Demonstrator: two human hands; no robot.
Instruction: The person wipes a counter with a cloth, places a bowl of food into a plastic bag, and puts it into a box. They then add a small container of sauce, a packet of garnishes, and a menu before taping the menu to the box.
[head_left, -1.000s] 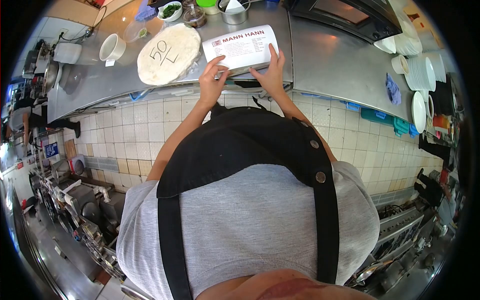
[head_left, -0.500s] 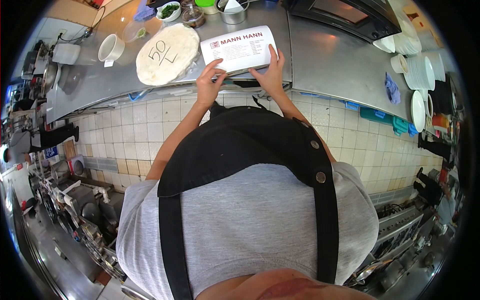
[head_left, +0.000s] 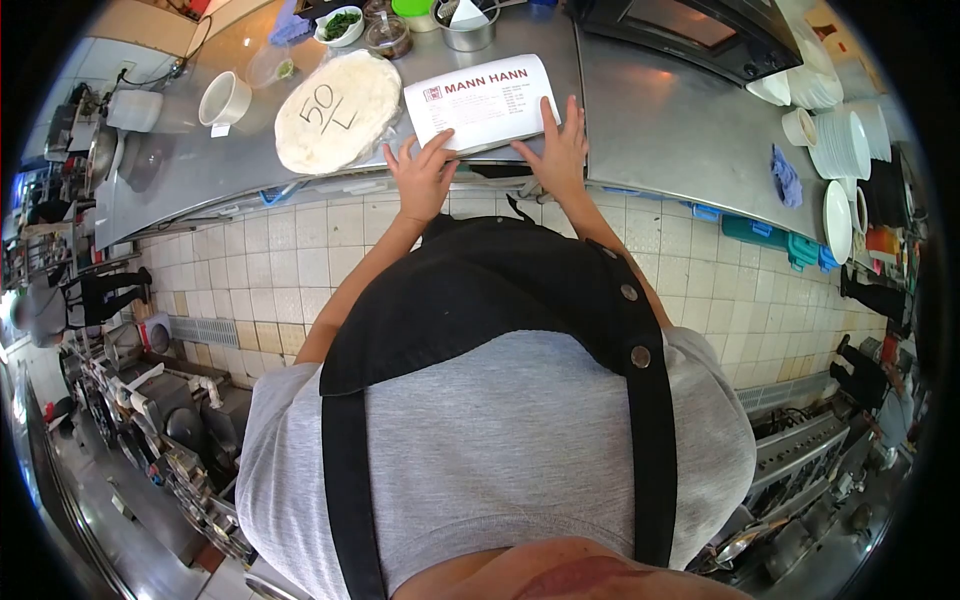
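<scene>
A white printed sheet marked MANN HANN (head_left: 485, 105) lies near the front edge of the steel counter (head_left: 660, 140). At its lower left corner is my left hand (head_left: 423, 178), fingers spread, with a fingertip at the sheet's edge. My right hand (head_left: 560, 150) is by the lower right corner, its fingers apart and one fingertip over the sheet's right edge. Neither hand grips anything. Just left of the sheet sits a round pale item in clear plastic, marked 50/L (head_left: 337, 112).
Behind stand a bowl of greens (head_left: 340, 25), a jar of dark contents (head_left: 388, 38) and a metal pot (head_left: 467, 32). A white tub (head_left: 225, 100) is at left. A black oven (head_left: 690, 35), blue cloth (head_left: 786, 178) and stacked plates (head_left: 840, 147) are at right. People stand at both sides.
My left hand's fingers have spread and moved slightly down and left from their bent hold at the sheet. My right hand has shifted a little right, with its fingers wider apart.
</scene>
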